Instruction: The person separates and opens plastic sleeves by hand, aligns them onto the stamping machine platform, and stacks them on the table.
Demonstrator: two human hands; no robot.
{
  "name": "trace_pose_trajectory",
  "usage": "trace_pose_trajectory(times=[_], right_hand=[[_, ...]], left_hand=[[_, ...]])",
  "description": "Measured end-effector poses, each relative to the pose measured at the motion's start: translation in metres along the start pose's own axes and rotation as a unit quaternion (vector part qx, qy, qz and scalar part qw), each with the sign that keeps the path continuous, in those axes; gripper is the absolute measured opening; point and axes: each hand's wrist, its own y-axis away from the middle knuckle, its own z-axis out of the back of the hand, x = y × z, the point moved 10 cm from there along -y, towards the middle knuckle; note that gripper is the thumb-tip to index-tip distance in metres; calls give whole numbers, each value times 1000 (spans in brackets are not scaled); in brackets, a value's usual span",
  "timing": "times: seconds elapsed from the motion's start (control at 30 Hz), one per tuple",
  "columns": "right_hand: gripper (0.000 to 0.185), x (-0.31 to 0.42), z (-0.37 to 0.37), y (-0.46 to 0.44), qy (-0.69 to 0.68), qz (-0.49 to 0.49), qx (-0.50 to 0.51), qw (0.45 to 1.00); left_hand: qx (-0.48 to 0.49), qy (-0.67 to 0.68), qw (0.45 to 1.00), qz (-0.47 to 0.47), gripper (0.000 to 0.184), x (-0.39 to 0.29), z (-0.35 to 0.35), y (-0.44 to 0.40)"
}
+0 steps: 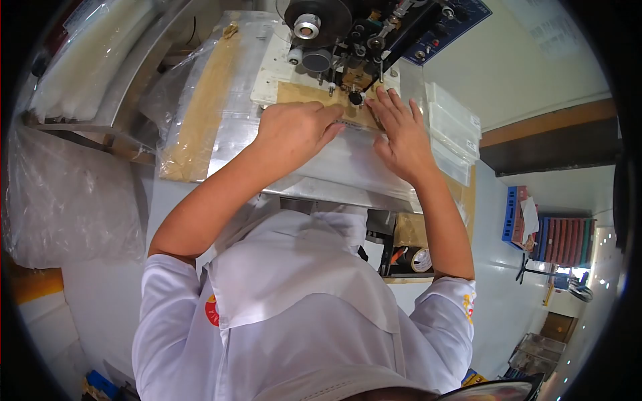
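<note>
My left hand rests at the front of a coding machine's white base, its fingers bent and pressed together. What it grips, if anything, is too thin and clear to make out. My right hand lies flat with fingers spread at the right of the same spot, fingertips near the machine's print head. Between both hands is a tan-covered plate with a small strip of dark print at its front edge. Above the left hand sits a dark ribbon reel.
Stacked clear plastic pouches lie to the right of the machine. Brown tape runs along the left of the plastic-covered metal table. A steel shelf bearing plastic bags stands further left. Tape rolls sit below the tabletop.
</note>
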Motion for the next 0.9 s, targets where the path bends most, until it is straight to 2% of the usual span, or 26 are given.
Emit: trace_pose_trajectory(times=[0.33,0.53,0.6,0.67,0.7,0.77,0.87,0.9], right_hand=[[67,-7,-2,-5,-5,11,-12,1000],[69,-12,0,9,-3,12,-19,1000],[70,-27,0,24,-7,4,-13,1000],[73,-55,15,49,19,-1,-44,999],[71,-80,28,62,31,-46,-63,996],[69,-125,66,95,60,-132,-107,984],[31,-137,128,137,262,-147,-211,930],[39,-152,124,150,260,-158,-203,931]], left_hand=[[35,-40,998,18,28,3,-5,-5],[-20,63,995,72,28,6,32,33],[56,59,987,141,32,20,24,43],[39,21,998,45,34,1,28,42],[26,7,1000,-7,35,-11,29,41],[83,-11,995,-49,36,-26,16,45],[135,-13,988,-74,34,-26,5,51],[148,-12,986,-73,34,-24,3,51]])
